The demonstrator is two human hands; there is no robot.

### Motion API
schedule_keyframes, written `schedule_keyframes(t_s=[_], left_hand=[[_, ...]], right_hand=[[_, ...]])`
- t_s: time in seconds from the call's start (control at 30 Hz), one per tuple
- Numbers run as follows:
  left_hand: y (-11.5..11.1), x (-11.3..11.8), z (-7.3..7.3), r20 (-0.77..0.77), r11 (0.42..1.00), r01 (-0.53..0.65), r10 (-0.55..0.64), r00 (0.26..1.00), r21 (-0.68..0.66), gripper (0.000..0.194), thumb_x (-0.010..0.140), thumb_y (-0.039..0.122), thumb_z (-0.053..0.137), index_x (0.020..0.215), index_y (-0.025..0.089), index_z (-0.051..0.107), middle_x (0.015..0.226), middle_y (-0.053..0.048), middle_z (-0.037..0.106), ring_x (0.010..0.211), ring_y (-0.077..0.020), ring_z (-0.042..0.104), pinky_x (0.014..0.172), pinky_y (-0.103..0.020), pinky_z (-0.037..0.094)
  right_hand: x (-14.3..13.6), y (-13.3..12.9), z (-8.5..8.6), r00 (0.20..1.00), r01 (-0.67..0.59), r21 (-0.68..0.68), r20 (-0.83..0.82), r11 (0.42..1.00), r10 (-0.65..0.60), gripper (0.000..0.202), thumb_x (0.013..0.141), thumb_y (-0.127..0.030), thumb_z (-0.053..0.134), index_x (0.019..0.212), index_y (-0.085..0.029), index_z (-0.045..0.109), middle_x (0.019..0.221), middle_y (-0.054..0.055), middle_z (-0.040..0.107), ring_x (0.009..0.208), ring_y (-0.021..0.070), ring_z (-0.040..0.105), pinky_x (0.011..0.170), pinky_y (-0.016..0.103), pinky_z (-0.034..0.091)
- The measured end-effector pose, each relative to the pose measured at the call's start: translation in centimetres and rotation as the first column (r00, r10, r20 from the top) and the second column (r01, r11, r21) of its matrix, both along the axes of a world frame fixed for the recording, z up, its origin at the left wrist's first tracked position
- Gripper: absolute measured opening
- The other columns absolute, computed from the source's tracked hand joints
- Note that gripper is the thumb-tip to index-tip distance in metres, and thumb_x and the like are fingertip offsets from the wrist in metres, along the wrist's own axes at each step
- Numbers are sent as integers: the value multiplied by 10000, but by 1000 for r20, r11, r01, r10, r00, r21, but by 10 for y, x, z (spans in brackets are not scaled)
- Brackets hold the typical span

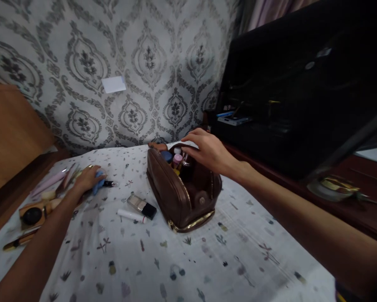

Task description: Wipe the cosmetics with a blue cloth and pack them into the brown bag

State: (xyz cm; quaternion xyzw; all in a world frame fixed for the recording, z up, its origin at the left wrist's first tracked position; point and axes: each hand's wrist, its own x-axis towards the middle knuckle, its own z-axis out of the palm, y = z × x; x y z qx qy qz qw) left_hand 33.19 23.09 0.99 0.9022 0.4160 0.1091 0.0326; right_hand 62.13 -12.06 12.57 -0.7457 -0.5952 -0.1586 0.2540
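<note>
A brown makeup bag (166, 188) stands unzipped on the patterned white cloth, with a blue-lidded jar (166, 157), a pink-capped bottle (177, 159) and other small items inside. My right hand (207, 151) is at the bag's far right rim, thumb over the opening and fingers apart. To the left, my left hand (88, 178) is among loose cosmetics, its thumb and fingers around a crumpled light-blue piece (98, 183). A black tube with a clear end (111, 183) lies beside it. Between hand and bag lie a foundation bottle (141, 205) and a white tube (132, 216).
Several cosmetics, including a pink tube (51, 181), a round black compact (32, 215) and a gold-tipped stick (18, 242), lie at the left. A large black screen (295, 92) stands at the right. Patterned wallpaper (144, 63) backs the table, and a wooden panel (15, 130) is far left.
</note>
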Motion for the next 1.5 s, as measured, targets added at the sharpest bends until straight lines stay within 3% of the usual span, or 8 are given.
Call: schedule_keyframes(t_s=[0.13,0.27,0.47,0.57,0.73,0.93,1.1,1.5], left_hand=[[-8,-1,0,119,998,-43,47,992,-37,600,791,472,577,1283,129,552,1320,-170,609,1267,-340,520,1068,-443,398],[-33,-8,0,292,997,20,2,956,-73,633,818,487,568,1329,120,499,1343,-151,582,1233,-289,542,1049,-408,427],[-126,-34,-2,555,948,265,-125,822,-178,547,849,469,622,1310,194,515,1288,-94,626,1183,-246,599,960,-365,506],[-178,-42,-7,647,883,428,-215,732,-192,488,859,419,660,1289,226,536,1281,-90,622,1174,-237,598,992,-384,492],[-213,-49,-14,464,907,422,-377,802,8,436,883,495,635,1226,226,616,1324,-127,563,1237,-289,534,971,-414,505],[-222,-57,1,712,937,322,-316,627,133,214,993,316,469,1071,205,634,996,-71,603,956,-192,609,860,-327,515],[-243,-48,-11,448,831,474,-556,700,291,323,963,327,493,1232,178,592,1247,-161,603,1224,-299,530,1028,-485,424],[-224,-54,-14,620,926,368,-239,747,-86,282,981,387,460,1110,191,617,1026,-70,702,943,-208,648,869,-334,498]], right_hand=[[-81,-15,-8,911,-331,255,-166,909,378,192,947,-268,545,1054,-206,691,1098,93,667,1020,225,635,898,355,508],[-151,0,-60,606,-459,281,-595,843,528,260,950,-349,555,1169,-262,665,1056,85,679,941,235,650,873,393,525],[-191,72,-143,-409,-182,341,-879,922,245,398,850,-565,649,1092,-249,635,1011,66,657,879,208,664,742,351,558],[-198,86,-157,-655,-214,326,-747,921,112,436,874,-636,570,1022,-233,642,878,38,682,759,181,662,698,321,546],[-201,74,-165,-755,-160,280,-653,947,65,396,910,-601,539,944,-231,678,851,18,732,774,187,680,712,315,545],[-210,62,-166,-744,-167,314,-662,935,90,383,879,-585,600,974,-226,688,916,30,747,872,191,685,759,322,554],[-226,55,-178,-688,-204,351,-715,914,121,346,733,-467,771,1014,-283,688,957,-8,730,964,196,674,775,308,566],[-225,52,-164,-736,-300,349,-676,888,17,333,910,-521,606,1060,-227,648,971,28,741,867,192,693,708,344,586]])
